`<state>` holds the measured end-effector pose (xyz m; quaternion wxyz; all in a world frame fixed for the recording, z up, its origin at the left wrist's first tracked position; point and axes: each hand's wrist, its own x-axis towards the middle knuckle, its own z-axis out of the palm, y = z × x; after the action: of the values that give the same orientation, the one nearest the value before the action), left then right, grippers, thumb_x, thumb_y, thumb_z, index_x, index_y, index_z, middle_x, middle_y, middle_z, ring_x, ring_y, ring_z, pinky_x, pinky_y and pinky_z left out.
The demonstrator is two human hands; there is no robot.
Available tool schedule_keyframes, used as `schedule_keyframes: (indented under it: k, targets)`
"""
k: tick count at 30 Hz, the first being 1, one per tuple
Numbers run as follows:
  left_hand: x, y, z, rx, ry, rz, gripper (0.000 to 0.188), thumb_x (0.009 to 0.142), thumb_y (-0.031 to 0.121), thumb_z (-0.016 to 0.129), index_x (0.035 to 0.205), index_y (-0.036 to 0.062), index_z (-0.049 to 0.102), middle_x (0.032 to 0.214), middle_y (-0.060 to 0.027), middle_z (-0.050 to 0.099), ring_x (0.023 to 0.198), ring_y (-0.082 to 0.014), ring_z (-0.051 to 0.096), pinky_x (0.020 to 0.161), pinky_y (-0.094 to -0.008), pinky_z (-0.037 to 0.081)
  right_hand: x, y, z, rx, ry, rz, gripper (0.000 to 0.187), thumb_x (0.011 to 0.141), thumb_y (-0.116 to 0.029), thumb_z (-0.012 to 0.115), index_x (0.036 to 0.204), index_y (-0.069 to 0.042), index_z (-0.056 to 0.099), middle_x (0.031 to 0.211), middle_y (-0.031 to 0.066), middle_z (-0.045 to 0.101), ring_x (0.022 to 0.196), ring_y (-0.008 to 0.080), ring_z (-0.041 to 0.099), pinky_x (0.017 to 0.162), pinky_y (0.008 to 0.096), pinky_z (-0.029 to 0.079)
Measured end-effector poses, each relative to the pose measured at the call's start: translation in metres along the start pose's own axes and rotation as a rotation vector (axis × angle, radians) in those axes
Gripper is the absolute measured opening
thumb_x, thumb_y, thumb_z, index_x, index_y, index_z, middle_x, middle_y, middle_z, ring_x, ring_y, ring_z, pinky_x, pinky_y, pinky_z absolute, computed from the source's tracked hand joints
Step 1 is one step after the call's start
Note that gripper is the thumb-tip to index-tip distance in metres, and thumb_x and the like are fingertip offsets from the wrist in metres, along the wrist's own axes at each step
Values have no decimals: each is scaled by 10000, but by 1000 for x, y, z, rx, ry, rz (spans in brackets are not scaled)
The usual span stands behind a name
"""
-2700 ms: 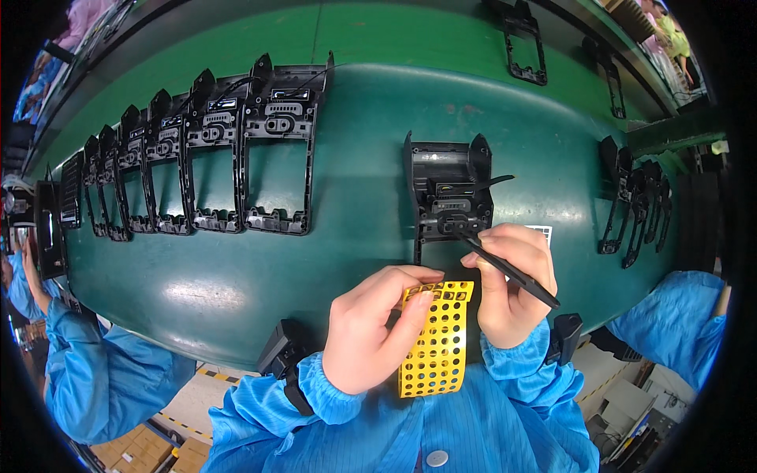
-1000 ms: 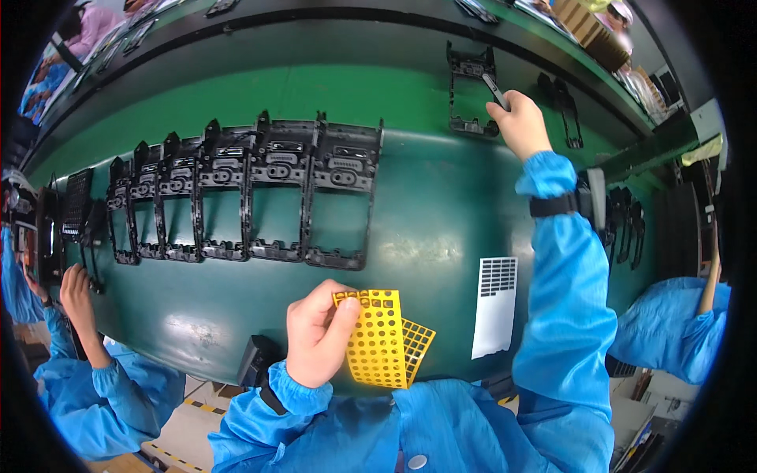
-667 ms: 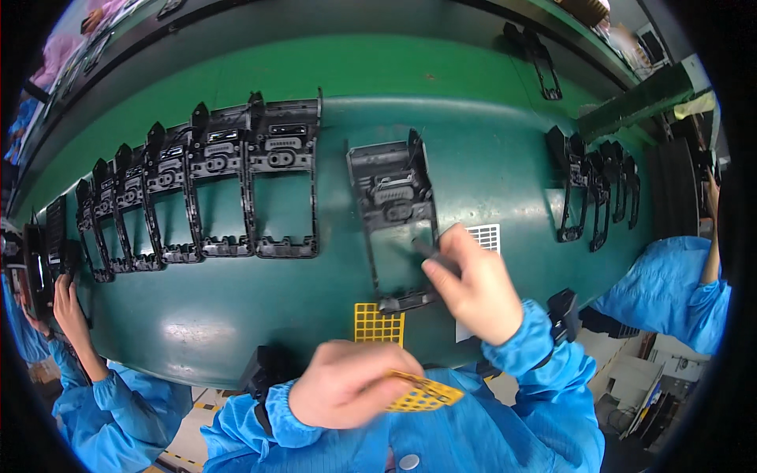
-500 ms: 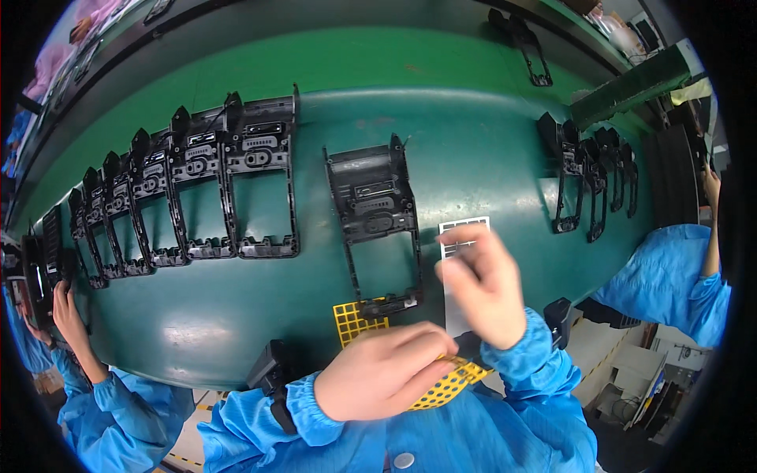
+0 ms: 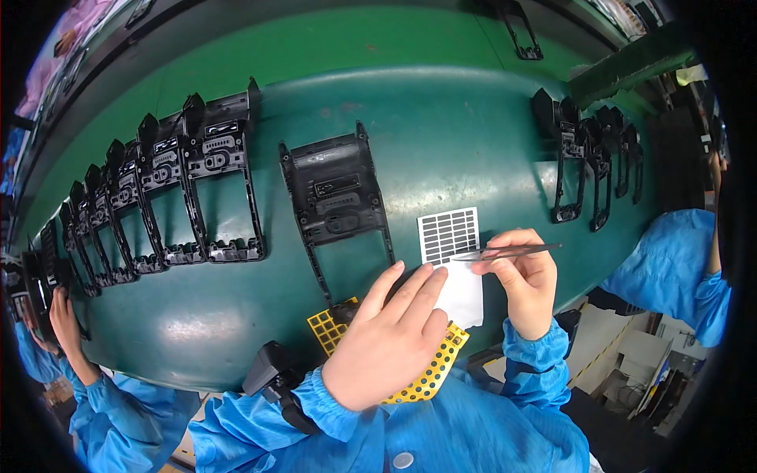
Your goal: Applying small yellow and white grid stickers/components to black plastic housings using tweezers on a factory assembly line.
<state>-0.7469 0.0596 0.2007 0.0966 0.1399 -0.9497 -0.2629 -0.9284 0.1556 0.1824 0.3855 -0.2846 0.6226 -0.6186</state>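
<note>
My right hand (image 5: 527,280) grips dark tweezers (image 5: 522,251) between thumb and fingers. Their tips meet the lower part of a white sheet (image 5: 461,303) printed with rows of small dark rectangular labels (image 5: 448,230). With fingers stretched out, my left hand (image 5: 390,339) presses its fingertips on that sheet, just left of the tweezer tips. Under its palm lies a yellow sheet with round dark dots (image 5: 426,382), partly hidden. A black plastic frame (image 5: 335,185) rests on the green table beyond my left hand, its near end partly covered by the hand. Another yellow grid sheet (image 5: 323,329) shows beneath the frame's near end.
Several similar black frames (image 5: 213,150) stand in an overlapping row on the left, and more frames (image 5: 569,162) on the right. One frame (image 5: 520,31) lies on the far green surface (image 5: 355,51). Another person's hand (image 5: 65,319) is at the far left; a blue sleeve (image 5: 662,256) is at the right.
My left hand has gone from pinching the dotted yellow sheet to lying spread on the white sheet. My right hand has brought the tweezers down to the labels. The view has shifted slightly.
</note>
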Motion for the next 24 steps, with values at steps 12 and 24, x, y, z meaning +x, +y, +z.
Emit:
schedule_keyframes:
  k: [12, 24]
  targets:
    - [3, -2, 1, 67, -11, -1, 170, 761, 182, 668, 839, 59, 580, 1266, -152, 548, 1166, -245, 543, 1060, -467, 304, 1, 10, 1, -48, -7, -83, 163, 885, 34, 565, 1044, 68, 560, 1036, 134, 570, 886, 187, 631, 777, 285, 523]
    - [8, 3, 5, 231, 25, 6, 110, 776, 161, 594, 805, 55, 582, 1224, -118, 571, 1141, -207, 547, 1042, -447, 323, 1, 10, 1, -96, -1, -99, 161, 873, 52, 566, 1034, 65, 567, 997, 123, 588, 857, 155, 623, 769, 263, 514]
